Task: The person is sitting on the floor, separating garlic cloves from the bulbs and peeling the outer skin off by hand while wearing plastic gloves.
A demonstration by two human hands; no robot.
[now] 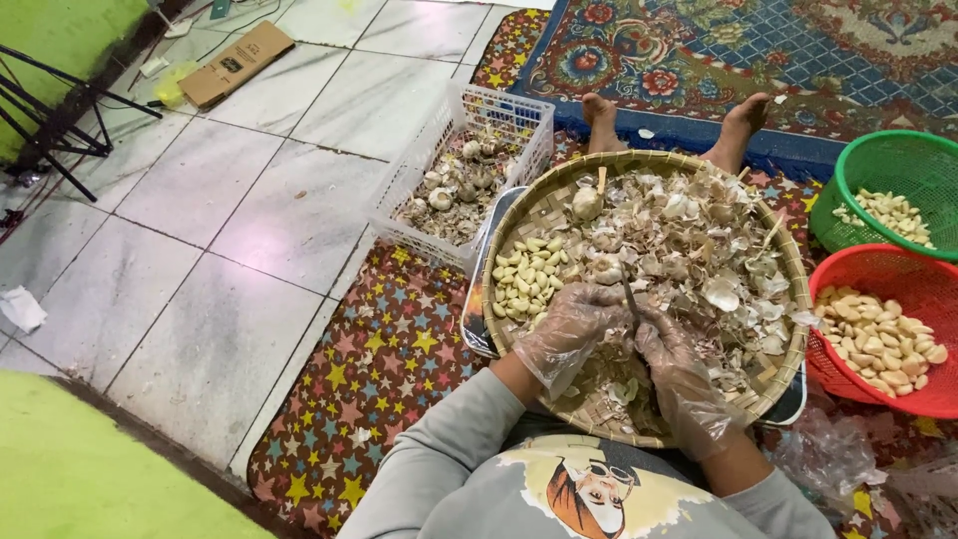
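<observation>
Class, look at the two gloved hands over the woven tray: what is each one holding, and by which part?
The right hand grips a small knife by its lower end. The left hand is closed against it; what it holds cannot be told.

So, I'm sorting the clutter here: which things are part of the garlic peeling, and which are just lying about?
In use:
left hand
right hand
small knife
woven tray
peeled cloves
white crate
red basket
green basket

Lying about:
flat cardboard
black stand
crumpled paper
</observation>
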